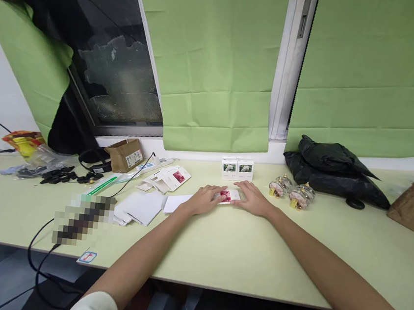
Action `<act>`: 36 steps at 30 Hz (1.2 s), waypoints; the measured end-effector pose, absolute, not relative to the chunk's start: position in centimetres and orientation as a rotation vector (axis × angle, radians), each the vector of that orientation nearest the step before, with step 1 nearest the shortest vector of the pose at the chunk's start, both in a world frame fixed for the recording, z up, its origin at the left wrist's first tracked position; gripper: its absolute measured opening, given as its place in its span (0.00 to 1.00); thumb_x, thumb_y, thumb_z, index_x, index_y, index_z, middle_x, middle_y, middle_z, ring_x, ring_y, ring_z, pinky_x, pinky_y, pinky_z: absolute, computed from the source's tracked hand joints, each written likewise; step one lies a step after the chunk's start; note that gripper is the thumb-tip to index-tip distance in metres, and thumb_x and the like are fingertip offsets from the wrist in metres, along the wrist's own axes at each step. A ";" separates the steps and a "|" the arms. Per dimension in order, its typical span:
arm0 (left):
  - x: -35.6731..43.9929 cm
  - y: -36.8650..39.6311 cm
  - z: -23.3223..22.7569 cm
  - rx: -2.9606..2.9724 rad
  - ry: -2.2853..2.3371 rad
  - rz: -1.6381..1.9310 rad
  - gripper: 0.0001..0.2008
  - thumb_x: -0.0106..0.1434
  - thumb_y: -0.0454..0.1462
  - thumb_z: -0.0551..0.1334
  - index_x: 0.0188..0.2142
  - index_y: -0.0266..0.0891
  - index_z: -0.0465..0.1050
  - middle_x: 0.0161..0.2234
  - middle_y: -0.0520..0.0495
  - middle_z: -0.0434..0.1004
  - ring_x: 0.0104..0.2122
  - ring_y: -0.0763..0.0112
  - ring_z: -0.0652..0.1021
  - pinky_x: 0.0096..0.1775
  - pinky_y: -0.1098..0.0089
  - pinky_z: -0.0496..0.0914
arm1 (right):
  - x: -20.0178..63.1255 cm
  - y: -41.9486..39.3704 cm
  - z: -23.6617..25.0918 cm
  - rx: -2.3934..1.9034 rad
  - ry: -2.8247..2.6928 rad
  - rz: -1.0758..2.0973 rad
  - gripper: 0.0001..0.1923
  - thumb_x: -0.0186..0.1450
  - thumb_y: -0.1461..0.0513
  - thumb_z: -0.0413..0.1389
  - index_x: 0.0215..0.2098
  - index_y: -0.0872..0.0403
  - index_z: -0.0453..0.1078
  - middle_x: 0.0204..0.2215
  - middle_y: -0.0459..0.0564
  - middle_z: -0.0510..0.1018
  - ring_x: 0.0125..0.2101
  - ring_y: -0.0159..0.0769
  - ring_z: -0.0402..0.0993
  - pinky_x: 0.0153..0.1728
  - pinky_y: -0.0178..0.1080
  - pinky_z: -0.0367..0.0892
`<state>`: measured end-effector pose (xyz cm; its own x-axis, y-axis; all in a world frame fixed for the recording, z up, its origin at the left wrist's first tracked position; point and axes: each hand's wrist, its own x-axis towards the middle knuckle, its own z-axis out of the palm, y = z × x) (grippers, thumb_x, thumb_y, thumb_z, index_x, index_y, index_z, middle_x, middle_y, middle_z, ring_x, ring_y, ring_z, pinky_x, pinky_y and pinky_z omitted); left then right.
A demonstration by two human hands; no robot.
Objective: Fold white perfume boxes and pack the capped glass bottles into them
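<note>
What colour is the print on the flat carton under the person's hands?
Red or deep pink on white, showing between the two hands on the flat carton; the head view shows it.

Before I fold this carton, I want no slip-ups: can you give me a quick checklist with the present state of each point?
1. Both hands on the flat carton: left hand and right hand rest on it: ok.
2. Carton lies flat on the table: ok.
3. Finished boxes stand apart behind it: ok.
4. Glass bottles stand to the right, apart from the right hand: ok.
5. Crease lines aligned: cannot tell, hands cover them.
</note>
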<state>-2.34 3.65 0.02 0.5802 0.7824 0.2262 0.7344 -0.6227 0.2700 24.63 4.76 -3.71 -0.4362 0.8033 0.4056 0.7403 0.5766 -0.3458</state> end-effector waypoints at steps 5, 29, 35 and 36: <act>-2.2 3.4 0.4 2.585 1.361 0.477 0.34 0.74 0.61 0.47 0.70 0.49 0.63 0.66 0.42 0.72 0.64 0.51 0.73 0.61 0.56 0.66 | 24.6 5.0 -3.9 -1.217 -2.349 0.198 0.40 0.66 0.37 0.59 0.68 0.47 0.65 0.61 0.57 0.74 0.61 0.52 0.67 0.62 0.51 0.61; -0.2 3.1 -0.8 2.389 0.941 0.714 0.20 0.75 0.48 0.56 0.59 0.51 0.79 0.63 0.45 0.70 0.43 0.67 0.80 0.49 0.64 0.75 | 25.9 3.7 -3.6 -1.420 -2.316 -0.037 0.25 0.74 0.65 0.48 0.69 0.52 0.62 0.56 0.61 0.70 0.49 0.46 0.74 0.48 0.43 0.69; 0.4 3.2 -1.6 2.331 0.906 0.739 0.19 0.73 0.50 0.59 0.56 0.49 0.81 0.62 0.44 0.71 0.41 0.67 0.80 0.45 0.64 0.76 | 27.0 2.4 -5.0 -1.244 -1.932 0.464 0.22 0.77 0.57 0.47 0.67 0.49 0.63 0.60 0.57 0.75 0.53 0.45 0.76 0.54 0.49 0.73; 0.4 3.2 -1.6 2.315 0.905 0.746 0.19 0.72 0.51 0.60 0.56 0.49 0.80 0.62 0.44 0.71 0.42 0.67 0.80 0.46 0.64 0.76 | 27.0 2.3 -5.1 -1.191 -1.903 0.570 0.22 0.76 0.55 0.50 0.66 0.47 0.64 0.61 0.56 0.74 0.54 0.45 0.77 0.54 0.50 0.75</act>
